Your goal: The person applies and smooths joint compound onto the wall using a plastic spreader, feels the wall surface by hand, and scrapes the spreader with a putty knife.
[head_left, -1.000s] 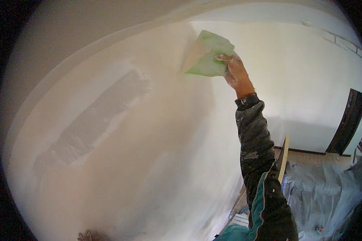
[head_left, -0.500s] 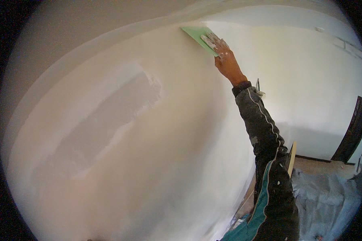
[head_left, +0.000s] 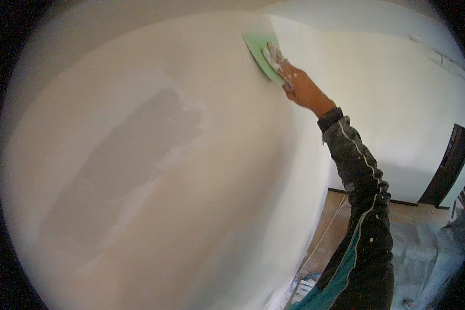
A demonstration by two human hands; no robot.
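Observation:
High on the pale wall [head_left: 227, 155], my right hand [head_left: 302, 85] is closed on a green plastic putty spreader [head_left: 261, 54]. White smears cover its fingers, which press along the spreader's back. The flat sheet lies tilted against the wall near the corner, its lower left edge bowed. Reaching up from the lower right is my right arm in a dark sleeve with teal panels. A long grey patch [head_left: 134, 139] with ragged, whitish edges slants across the wall to the left of the hand. My left hand is out of view.
Beyond the arm, a second white wall [head_left: 387, 103] meets this one at a corner. A dark upright panel [head_left: 447, 165] stands by it at the right. Translucent plastic sheeting [head_left: 423, 253] is spread below, beside brownish floor [head_left: 328, 227]. A slatted white thing [head_left: 302, 289] shows at the bottom.
My right hand and the spreader have moved a little down and to the right along the wall, and the spreader now looks bent. The view has shifted slightly.

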